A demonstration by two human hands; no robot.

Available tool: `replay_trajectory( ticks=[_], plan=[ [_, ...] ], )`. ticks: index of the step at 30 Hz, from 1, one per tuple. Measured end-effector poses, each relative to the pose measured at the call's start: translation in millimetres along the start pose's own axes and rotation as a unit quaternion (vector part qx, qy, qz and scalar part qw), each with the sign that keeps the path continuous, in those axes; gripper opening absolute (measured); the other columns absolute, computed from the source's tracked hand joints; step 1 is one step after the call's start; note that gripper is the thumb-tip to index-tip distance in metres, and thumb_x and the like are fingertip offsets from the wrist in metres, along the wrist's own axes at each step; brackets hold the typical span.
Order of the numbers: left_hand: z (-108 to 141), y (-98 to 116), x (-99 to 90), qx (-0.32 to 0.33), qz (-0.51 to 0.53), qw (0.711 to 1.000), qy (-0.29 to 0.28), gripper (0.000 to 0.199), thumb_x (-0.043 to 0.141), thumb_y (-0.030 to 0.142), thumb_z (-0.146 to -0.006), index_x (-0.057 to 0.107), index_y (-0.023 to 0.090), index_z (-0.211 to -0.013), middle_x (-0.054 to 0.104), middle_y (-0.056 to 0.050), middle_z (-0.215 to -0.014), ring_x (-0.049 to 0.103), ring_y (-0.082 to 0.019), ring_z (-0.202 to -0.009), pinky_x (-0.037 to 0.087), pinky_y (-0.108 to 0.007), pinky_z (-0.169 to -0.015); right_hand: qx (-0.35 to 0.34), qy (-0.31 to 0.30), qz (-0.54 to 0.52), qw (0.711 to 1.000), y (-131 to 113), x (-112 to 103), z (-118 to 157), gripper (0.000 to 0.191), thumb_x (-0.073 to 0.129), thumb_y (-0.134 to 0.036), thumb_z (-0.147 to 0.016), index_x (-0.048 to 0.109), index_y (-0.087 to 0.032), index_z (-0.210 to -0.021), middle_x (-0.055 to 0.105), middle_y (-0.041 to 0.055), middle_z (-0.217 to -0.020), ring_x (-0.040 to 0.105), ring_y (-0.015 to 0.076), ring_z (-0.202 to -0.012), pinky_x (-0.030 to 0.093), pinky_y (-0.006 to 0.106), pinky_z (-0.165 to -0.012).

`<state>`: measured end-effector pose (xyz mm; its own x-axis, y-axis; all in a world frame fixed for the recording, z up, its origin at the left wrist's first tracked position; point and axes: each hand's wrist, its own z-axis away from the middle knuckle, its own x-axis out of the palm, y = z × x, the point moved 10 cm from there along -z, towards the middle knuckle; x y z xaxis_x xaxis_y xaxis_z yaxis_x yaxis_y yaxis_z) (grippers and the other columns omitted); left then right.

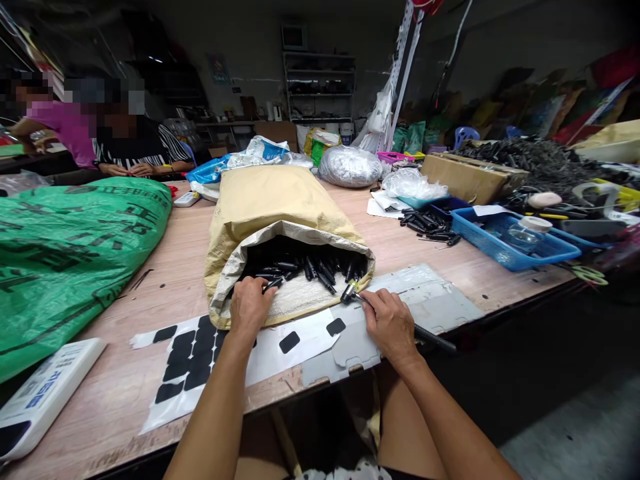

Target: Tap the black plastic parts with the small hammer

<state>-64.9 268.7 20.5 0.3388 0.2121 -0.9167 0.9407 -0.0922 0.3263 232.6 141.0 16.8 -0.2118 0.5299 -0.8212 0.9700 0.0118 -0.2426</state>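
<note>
A large tan sack (pixel 280 200) lies on the table with its mouth facing me, its white lining folded out. Many black cylindrical parts (pixel 325 270) fill the opening. At the left of the mouth, my left hand (pixel 250 303) has its fingers closed on one black part (pixel 273 285). My right hand (pixel 390 323) is wrapped round a ratchet-like tool with a metal head (pixel 349 292) and a black handle (pixel 434 338); the head is near the sack's lower right edge. Beneath my hands lie a sheet of black stickers (pixel 193 353) and a grey board (pixel 425 300).
A green sack (pixel 75 253) and a white device (pixel 50 393) are at the left. On the right stand a blue tray (pixel 520 257), loose black parts (pixel 430 223) and a cardboard box (pixel 465 177). Two people (pixel 140 143) sit at the back left.
</note>
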Motion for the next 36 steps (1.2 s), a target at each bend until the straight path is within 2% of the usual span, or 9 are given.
replay_trajectory(
  ticks=[4,8,11,14,17,22,25,29,36],
  plan=[
    [5,2,4.8,0.001,0.004,1.000,-0.020,0.023,0.065,0.037,-0.087,0.074,0.018,-0.096,0.068,-0.012,-0.096,0.060,-0.033,-0.097,0.046,-0.041,-0.081,0.002,-0.001,0.000,1.000,0,0,0,0.022,0.057,-0.022,-0.096,0.069,-0.025,-0.114,0.065,0.0049,-0.094,0.053,0.0224,-0.091,0.032,0.033,-0.077],
    [28,23,-4.8,0.053,0.090,0.994,-0.033,0.017,0.067,0.037,-0.086,0.070,0.021,-0.093,0.069,-0.007,-0.096,0.058,-0.029,-0.096,0.045,-0.039,-0.083,0.010,-0.003,-0.002,1.000,2,1,0,0.023,0.060,-0.021,-0.094,0.069,-0.026,-0.114,0.065,0.0035,-0.094,0.053,0.0214,-0.090,0.032,0.033,-0.078],
    [54,46,-0.9,0.101,0.201,0.971,-0.087,0.015,0.070,0.035,-0.083,0.071,0.024,-0.094,0.069,-0.003,-0.093,0.058,-0.026,-0.097,0.045,-0.035,-0.079,0.012,-0.004,-0.004,1.000,2,2,1,0.023,0.061,-0.021,-0.093,0.069,-0.026,-0.114,0.065,0.0029,-0.094,0.053,0.0209,-0.090,0.033,0.033,-0.078],
    [76,55,14.4,0.108,0.248,0.953,-0.135,0.016,0.074,0.031,-0.079,0.073,0.025,-0.093,0.068,-0.003,-0.089,0.057,-0.026,-0.095,0.045,-0.036,-0.081,0.012,-0.005,-0.003,1.000,3,3,1,0.023,0.061,-0.021,-0.094,0.069,-0.026,-0.114,0.065,0.0029,-0.095,0.054,0.0210,-0.090,0.034,0.033,-0.078],
    [85,54,23.5,0.112,0.252,0.953,-0.128,0.018,0.075,0.030,-0.079,0.074,0.024,-0.096,0.068,-0.004,-0.090,0.055,-0.027,-0.096,0.044,-0.039,-0.084,0.011,-0.009,-0.003,1.000,4,3,0,0.023,0.060,-0.020,-0.094,0.070,-0.026,-0.114,0.066,0.0031,-0.095,0.054,0.0213,-0.090,0.036,0.033,-0.077],
    [88,54,21.1,0.132,0.245,0.955,-0.100,0.015,0.072,0.027,-0.082,0.072,0.023,-0.096,0.066,-0.004,-0.089,0.054,-0.026,-0.093,0.043,-0.039,-0.083,-0.002,0.013,-0.047,0.999,-2,-9,2,0.026,0.053,-0.019,-0.098,0.070,-0.023,-0.117,0.067,0.0054,-0.095,0.057,0.0221,-0.091,0.043,0.034,-0.082],
    [89,55,18.6,0.138,0.243,0.956,-0.093,0.014,0.072,0.025,-0.080,0.072,0.022,-0.094,0.065,-0.003,-0.087,0.053,-0.025,-0.092,0.042,-0.038,-0.082,-0.008,0.034,-0.129,0.991,-12,-22,7,0.029,0.048,-0.021,-0.101,0.067,-0.021,-0.123,0.068,0.0065,-0.099,0.060,0.0214,-0.096,0.047,0.034,-0.087],
    [89,57,19.7,0.144,0.241,0.955,-0.089,0.014,0.072,0.026,-0.081,0.073,0.023,-0.095,0.065,-0.003,-0.087,0.053,-0.025,-0.092,0.042,-0.037,-0.082,-0.027,-0.003,-0.263,0.964,-39,-23,13,0.032,0.047,-0.022,-0.101,0.064,-0.023,-0.128,0.069,0.0055,-0.106,0.064,0.0190,-0.100,0.050,0.032,-0.091],
    [87,54,23.7,0.138,0.255,0.952,-0.100,0.013,0.075,0.024,-0.080,0.074,0.023,-0.093,0.065,-0.003,-0.088,0.052,-0.024,-0.093,0.041,-0.037,-0.084,-0.085,-0.045,-0.295,0.951,-88,-25,22,0.037,0.045,-0.017,-0.100,0.062,-0.027,-0.132,0.067,0.0049,-0.098,0.062,0.0182,-0.091,0.051,0.030,-0.083]
  ],
)
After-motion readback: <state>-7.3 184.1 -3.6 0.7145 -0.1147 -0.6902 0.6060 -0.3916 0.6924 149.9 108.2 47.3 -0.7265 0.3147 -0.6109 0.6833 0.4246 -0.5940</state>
